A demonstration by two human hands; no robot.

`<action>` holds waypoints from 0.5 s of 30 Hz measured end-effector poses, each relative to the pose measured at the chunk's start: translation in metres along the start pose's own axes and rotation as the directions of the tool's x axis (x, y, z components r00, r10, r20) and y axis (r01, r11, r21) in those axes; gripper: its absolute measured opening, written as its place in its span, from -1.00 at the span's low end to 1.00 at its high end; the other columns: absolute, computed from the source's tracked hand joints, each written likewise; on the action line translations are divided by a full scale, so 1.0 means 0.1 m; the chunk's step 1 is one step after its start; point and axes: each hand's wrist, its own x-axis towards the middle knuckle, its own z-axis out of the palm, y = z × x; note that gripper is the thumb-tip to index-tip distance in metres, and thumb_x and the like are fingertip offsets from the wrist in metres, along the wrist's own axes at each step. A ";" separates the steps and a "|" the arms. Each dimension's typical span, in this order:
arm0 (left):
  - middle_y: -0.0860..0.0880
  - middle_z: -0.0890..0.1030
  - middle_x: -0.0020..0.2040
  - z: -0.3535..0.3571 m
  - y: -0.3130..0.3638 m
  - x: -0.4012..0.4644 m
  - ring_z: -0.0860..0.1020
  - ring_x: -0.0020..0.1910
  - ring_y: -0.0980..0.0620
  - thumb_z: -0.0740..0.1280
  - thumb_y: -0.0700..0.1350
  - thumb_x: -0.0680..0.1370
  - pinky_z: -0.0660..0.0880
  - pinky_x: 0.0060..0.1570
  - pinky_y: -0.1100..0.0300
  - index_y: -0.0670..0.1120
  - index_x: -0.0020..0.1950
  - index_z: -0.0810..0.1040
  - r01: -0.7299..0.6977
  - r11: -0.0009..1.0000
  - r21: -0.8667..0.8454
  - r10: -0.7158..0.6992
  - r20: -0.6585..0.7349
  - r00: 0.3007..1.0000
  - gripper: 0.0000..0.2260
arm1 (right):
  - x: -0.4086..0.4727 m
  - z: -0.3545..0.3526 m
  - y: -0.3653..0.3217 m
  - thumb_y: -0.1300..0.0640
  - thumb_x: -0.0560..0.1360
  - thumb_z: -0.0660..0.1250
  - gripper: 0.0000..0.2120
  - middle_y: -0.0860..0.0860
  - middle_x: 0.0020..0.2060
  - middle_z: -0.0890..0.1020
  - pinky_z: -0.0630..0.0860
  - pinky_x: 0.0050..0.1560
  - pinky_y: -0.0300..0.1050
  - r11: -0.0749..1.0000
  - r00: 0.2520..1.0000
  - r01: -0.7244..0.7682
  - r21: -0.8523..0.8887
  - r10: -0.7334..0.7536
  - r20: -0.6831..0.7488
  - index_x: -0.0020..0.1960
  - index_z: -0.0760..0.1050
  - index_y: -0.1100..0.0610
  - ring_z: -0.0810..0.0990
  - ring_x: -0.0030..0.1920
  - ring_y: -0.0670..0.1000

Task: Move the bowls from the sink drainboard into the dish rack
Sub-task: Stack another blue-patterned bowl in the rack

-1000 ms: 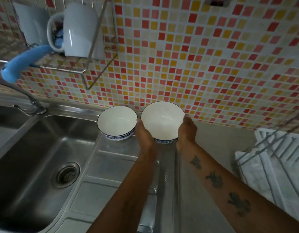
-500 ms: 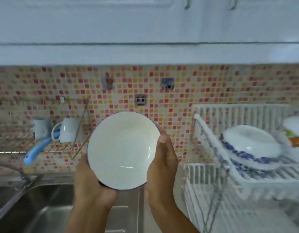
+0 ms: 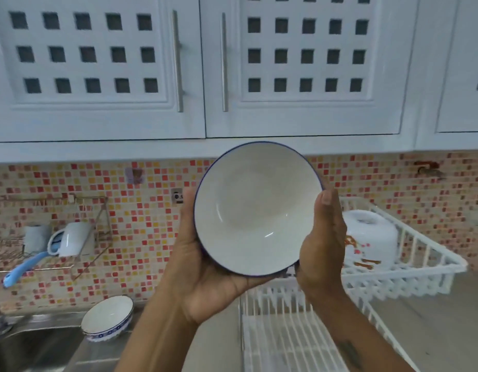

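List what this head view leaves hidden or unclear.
- Held bowl: its outside faces away; left hand and right hand cover its rim sides.
- Rack: left part behind bowl and hands.
- Sink: cut off by the frame edge.
- Second bowl: pattern blurred.

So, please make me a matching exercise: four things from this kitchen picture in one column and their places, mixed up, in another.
Things:
1. plain white bowl
2. bowl with blue pattern
3. mug
4. flowered dish

Places:
A. upper tier of the white dish rack
B. wire shelf on the wall
C. held in both hands
D. drainboard beside the sink

Pairs: 1-C, 2-D, 3-B, 4-A
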 end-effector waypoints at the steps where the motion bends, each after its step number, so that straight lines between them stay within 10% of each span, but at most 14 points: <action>1: -0.27 0.60 0.29 0.09 0.00 0.04 0.59 0.19 -0.38 0.29 0.46 0.33 0.45 0.15 -0.41 -0.10 0.24 0.67 0.019 0.999 0.028 -0.019 -0.006 1.000 -0.24 | 0.09 -0.13 0.01 -0.13 0.57 0.09 -0.75 -0.30 -0.02 0.68 0.55 0.12 -0.28 1.000 1.000 0.002 0.011 -0.002 0.006 0.10 0.52 -0.18 0.61 0.09 -0.25; 4: -0.24 0.65 0.20 0.22 -0.02 0.26 0.64 0.07 -0.33 0.27 0.44 0.32 0.47 0.11 -0.38 -0.08 0.11 0.73 -0.018 0.987 0.161 0.034 -0.100 0.994 -0.31 | 0.36 -0.48 -0.03 -0.24 0.53 0.16 -0.63 -0.04 0.28 0.57 0.39 0.39 0.07 0.998 0.987 -0.034 -0.052 0.042 0.157 0.25 0.51 -0.16 0.49 0.34 0.00; 10: -0.16 0.70 0.03 0.26 -0.01 0.74 0.66 -0.04 -0.18 0.25 0.34 0.48 0.65 -0.02 -0.07 -0.03 0.20 0.65 -0.026 0.878 0.477 0.172 -0.265 0.949 -0.46 | 0.91 -0.85 -0.28 -0.14 0.62 0.04 -0.68 0.02 0.08 0.64 0.46 0.29 -0.04 0.887 0.831 -0.182 -0.425 0.370 0.415 0.10 0.52 -0.05 0.62 0.04 -0.05; 15: -0.13 0.71 0.08 0.09 -0.18 1.08 0.69 0.06 -0.15 0.58 0.24 0.24 0.60 0.17 -0.07 -0.17 0.24 0.59 -0.032 0.516 0.856 0.424 -0.222 0.878 -0.28 | 1.11 -1.02 -0.12 -0.39 0.39 0.18 -0.49 0.11 0.14 0.58 0.42 0.34 0.00 0.756 0.669 -0.067 -0.651 0.518 0.533 0.10 0.49 -0.03 0.55 0.22 0.14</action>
